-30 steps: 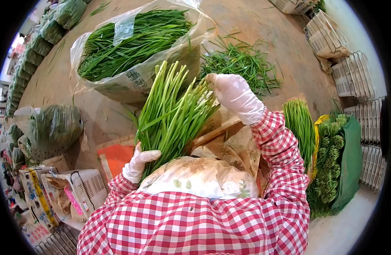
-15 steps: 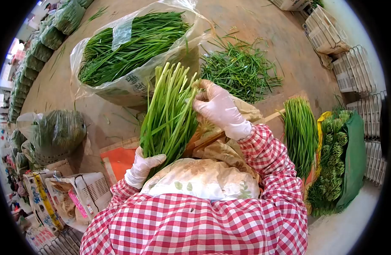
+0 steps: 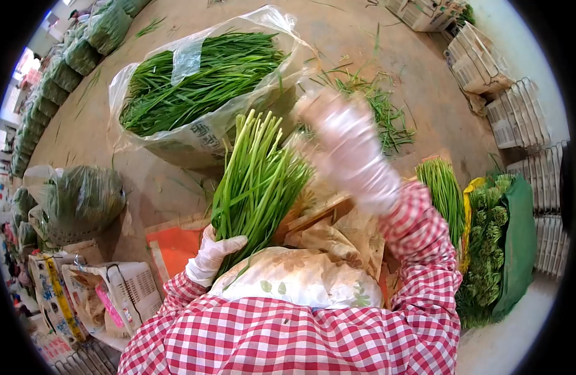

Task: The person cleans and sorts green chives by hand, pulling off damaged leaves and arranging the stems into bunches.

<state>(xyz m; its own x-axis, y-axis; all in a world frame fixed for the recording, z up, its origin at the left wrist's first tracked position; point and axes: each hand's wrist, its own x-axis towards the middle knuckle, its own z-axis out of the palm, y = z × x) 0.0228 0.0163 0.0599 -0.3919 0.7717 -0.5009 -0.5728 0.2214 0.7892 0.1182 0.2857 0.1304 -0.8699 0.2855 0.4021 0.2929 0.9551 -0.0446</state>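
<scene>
My left hand [image 3: 213,253], in a whitish glove, is wrapped round the lower part of a bunch of long green stalks [image 3: 257,181], whose pale ends point up and away from me. To the right of the bunch, my gloved right hand [image 3: 341,131] is smeared by motion, and its fingers cannot be made out. Beyond the bunch stands a clear plastic bag [image 3: 197,134] filled with more green stalks [image 3: 194,81]. Loose green scraps [image 3: 382,112] lie on the floor, partly behind my right hand. A stained white cloth [image 3: 300,275] covers my lap.
At right are an upright bundle of stalks [image 3: 441,194], tied bunches [image 3: 485,250] beside a green cover [image 3: 518,244], and white crates [image 3: 519,115]. A wrapped bag [image 3: 85,200] and a crate [image 3: 128,294] are at left. Filled bags [image 3: 63,75] line the far left.
My right hand has moved up and right, away from the stalks, and is now blurred. My left hand still holds the bunch, whose pale ends are slightly lower in view.
</scene>
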